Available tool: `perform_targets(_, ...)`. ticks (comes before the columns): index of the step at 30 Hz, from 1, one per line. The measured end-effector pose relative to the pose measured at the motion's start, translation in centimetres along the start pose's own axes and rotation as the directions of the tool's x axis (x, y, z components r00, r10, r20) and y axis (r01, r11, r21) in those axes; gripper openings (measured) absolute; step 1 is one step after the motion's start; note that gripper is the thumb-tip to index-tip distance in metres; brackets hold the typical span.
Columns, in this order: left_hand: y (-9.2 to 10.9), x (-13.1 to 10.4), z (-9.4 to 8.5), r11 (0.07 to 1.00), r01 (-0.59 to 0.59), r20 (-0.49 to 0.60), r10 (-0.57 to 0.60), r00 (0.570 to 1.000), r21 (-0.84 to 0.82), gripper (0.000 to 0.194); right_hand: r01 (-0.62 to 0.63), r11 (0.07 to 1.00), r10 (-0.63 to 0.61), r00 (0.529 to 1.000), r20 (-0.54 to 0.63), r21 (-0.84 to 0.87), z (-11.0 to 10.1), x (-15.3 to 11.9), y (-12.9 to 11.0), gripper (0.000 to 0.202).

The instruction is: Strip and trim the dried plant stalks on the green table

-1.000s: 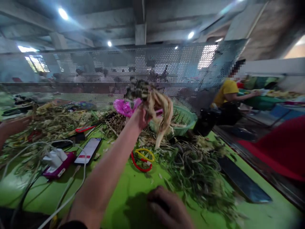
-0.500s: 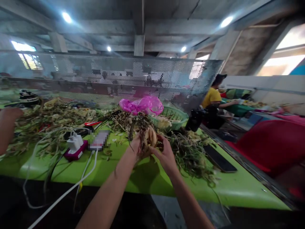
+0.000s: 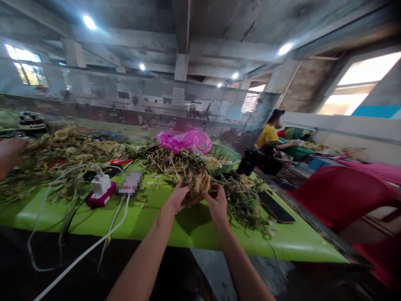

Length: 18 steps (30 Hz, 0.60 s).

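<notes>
My left hand (image 3: 178, 196) and my right hand (image 3: 218, 204) hold a bunch of dried plant material (image 3: 201, 186) between them, just above the green tabletop (image 3: 150, 225). The bunch has pale, papery leaves with dark stalks in it; its exact kind cannot be made out. The left fingers close on its left side, partly hidden by it. On the other side, the right thumb and fingers grip its lower right edge. Behind the bunch lies a heap of dry brown stalks (image 3: 159, 161). Close to my right hand is a pile of greenish stalks (image 3: 244, 207).
A pink plastic bag (image 3: 184, 140) lies beside a green basket (image 3: 233, 156). Left are a phone (image 3: 130, 184), a purple power block (image 3: 102, 196) and white cables. Another phone (image 3: 277, 208) lies right. Another person's hand (image 3: 11, 154) is at far left; a person in yellow (image 3: 268, 136) works beyond.
The view has turned slightly to the right. The bunch is tilted differently between my hands, and both hands keep hold of it. At far left, the other person's hand has shifted.
</notes>
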<state>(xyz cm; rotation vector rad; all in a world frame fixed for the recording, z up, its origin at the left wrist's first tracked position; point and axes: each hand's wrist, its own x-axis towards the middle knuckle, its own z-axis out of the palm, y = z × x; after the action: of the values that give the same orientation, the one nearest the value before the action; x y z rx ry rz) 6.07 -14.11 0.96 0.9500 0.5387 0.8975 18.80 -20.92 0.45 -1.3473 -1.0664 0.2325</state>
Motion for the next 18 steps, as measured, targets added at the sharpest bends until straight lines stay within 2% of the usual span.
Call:
perform_targets(3, -0.4, -0.7, 0.2, 0.998, -0.038, 0.178, 0.029, 0.984, 0.049, 0.057, 0.026, 0.999, -0.028, 0.999, -0.038, -0.048, -0.1, 0.0, 0.0, 0.027)
perform_targets(5, -0.7, -1.0, 0.2, 0.994, -0.062, 0.252, 0.037, 0.967, 0.094, 0.062, -0.023, 0.998, 0.023, 1.0, -0.008, 0.066, 0.0, -0.1, -0.1, 0.028)
perform_targets(10, -0.6, -1.7, 0.1, 0.99, -0.052, 0.242, 0.02, 0.97, 0.127, 0.07, -0.154, 0.925, 0.135, 0.988, 0.076, 0.349, 0.2, -0.4, -0.1, 0.031)
perform_targets(14, -0.3, -1.9, 0.3, 0.996, -0.052, 0.215, 0.036, 0.976, 0.069, 0.069, -0.338, 0.799, 0.256, 0.94, 0.227, 0.498, 0.2, -0.4, 0.3, 0.036)
perform_targets(16, -0.4, -1.8, 0.4, 0.997, -0.039, 0.189, 0.026, 0.982, 0.064, 0.072, -0.346, 0.793, 0.265, 0.937, 0.227, 0.501, 0.2, -0.3, 0.5, 0.034)
perform_targets(18, -0.7, -1.5, 0.4, 0.996, -0.041, 0.141, 0.029, 0.99, 0.085, 0.073, -0.307, 0.814, 0.256, 0.952, 0.17, 0.493, 0.1, -0.2, 0.7, 0.032)
